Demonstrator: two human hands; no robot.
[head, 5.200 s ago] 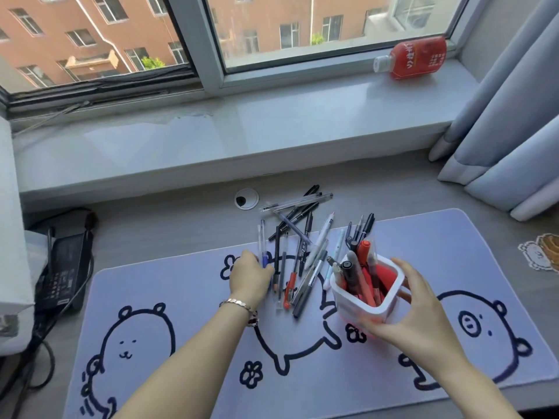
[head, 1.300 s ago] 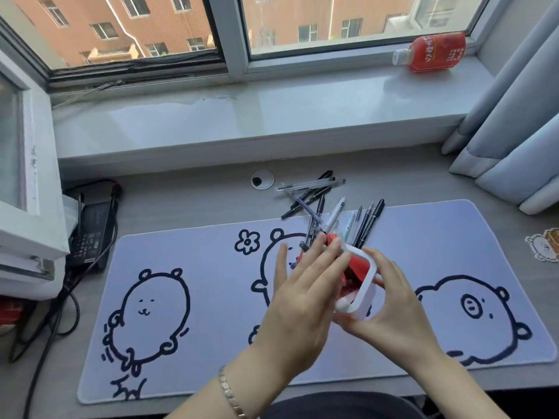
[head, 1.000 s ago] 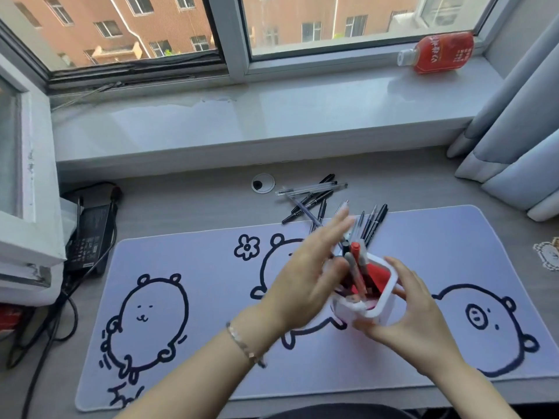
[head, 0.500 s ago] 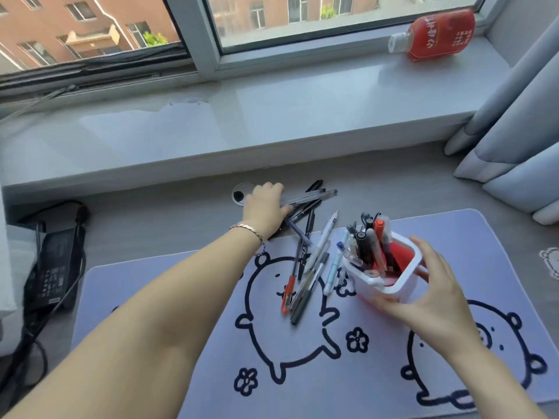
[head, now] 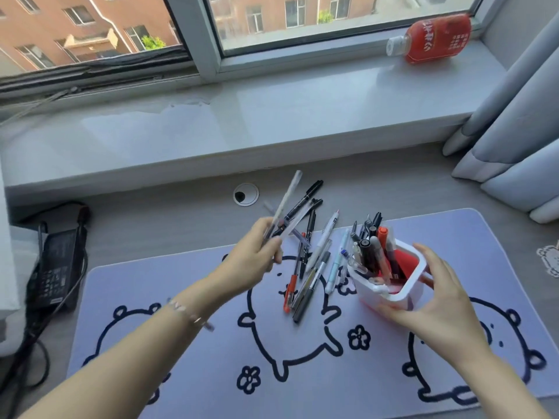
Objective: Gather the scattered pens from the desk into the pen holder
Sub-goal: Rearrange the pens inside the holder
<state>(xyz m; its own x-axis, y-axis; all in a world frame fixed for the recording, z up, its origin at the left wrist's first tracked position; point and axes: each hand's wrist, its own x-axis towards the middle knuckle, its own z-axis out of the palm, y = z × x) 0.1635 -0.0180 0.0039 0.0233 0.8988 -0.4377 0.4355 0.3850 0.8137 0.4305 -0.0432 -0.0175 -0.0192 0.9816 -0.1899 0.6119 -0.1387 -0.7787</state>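
Observation:
A white pen holder [head: 402, 290] with a red inside stands on the lilac desk mat [head: 181, 343], tilted left and holding several pens. My right hand [head: 438, 300] grips its right and near side. My left hand [head: 254, 258] is raised above the mat's far edge and is shut on a few clear pens [head: 287, 204] that point up and away, blurred by motion. Several loose pens [head: 314, 267] lie fanned between my hands, among them a red pen [head: 289, 290] and black markers [head: 308, 196].
A round cable grommet [head: 246, 194] sits in the grey desk behind the pens. A black power adapter with cables [head: 56, 267] lies at the left. A red bottle [head: 435, 37] lies on the windowsill. Grey curtains [head: 514, 131] hang at the right.
My left hand has lifted a few clear pens off the far end of the pile and drawn them back toward me. My right hand still holds the pen holder.

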